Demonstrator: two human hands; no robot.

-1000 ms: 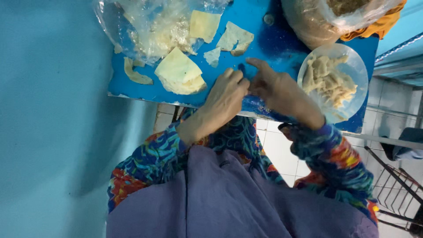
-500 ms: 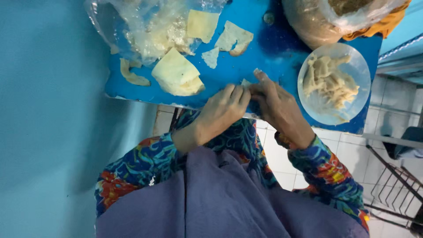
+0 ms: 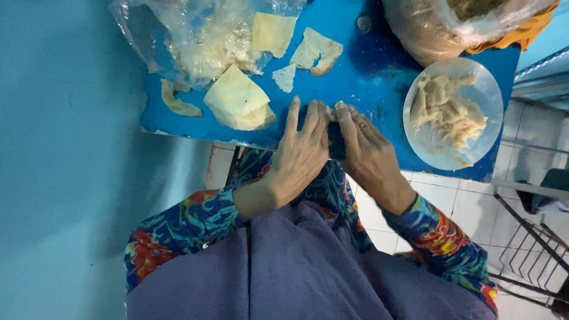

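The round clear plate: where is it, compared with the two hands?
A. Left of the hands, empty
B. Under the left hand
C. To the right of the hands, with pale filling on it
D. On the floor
C: the plate lies on the blue table beyond the right hand, away from the left hand, and holds a heap of pale filling.

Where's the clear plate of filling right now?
In the head view, the clear plate sits on the right end of the blue table, just right of the right hand and below the tied plastic bag.
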